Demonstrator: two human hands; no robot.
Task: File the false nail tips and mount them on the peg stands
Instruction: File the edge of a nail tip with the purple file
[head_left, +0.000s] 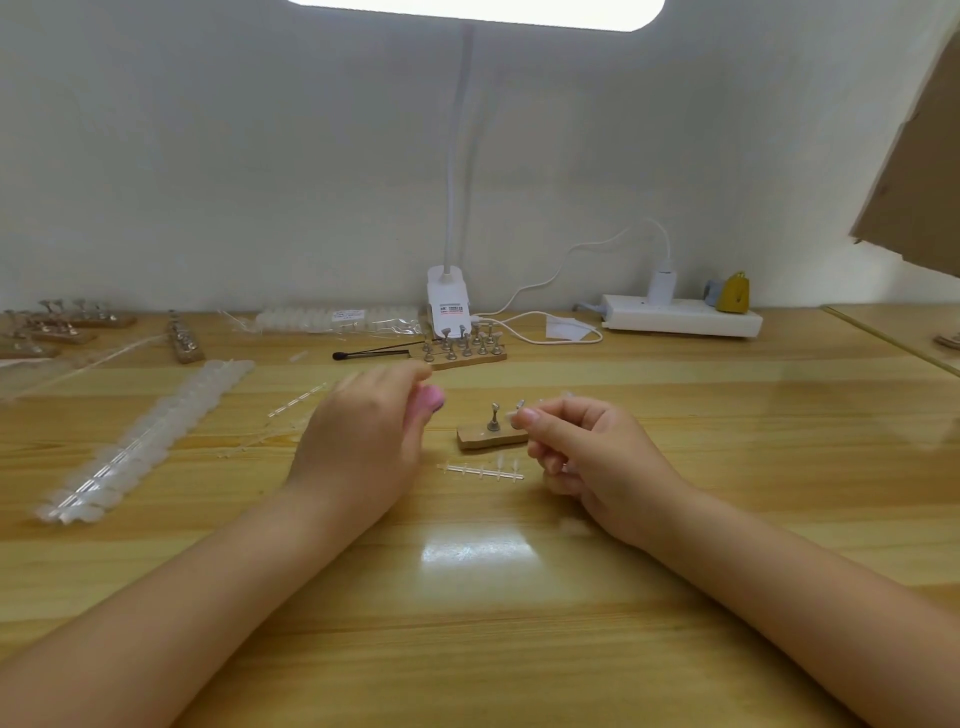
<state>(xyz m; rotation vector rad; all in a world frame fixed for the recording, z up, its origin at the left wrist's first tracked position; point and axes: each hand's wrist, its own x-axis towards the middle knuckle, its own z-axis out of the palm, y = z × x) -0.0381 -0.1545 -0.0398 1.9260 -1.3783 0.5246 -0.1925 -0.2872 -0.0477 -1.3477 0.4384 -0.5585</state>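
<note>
My left hand (363, 441) is blurred and holds a pink nail file (427, 401) between its fingers. My right hand (587, 452) pinches a small clear nail tip (515, 415) between thumb and forefinger, right beside a metal peg on the small wooden peg stand (488, 439). One bare metal peg (493, 417) stands upright on that stand. A clear plastic sprue with a few nail tips (483, 471) lies on the table just in front of the stand. A second wooden stand full of metal pegs (462, 347) sits farther back.
A long strip of clear nail tips (145, 441) lies at the left. More peg stands (57, 325) sit at the far left. Behind are a packet of tips (337, 318), a black brush (371, 353), a clip lamp (449, 296), a power strip (680, 314) and cardboard (919, 171).
</note>
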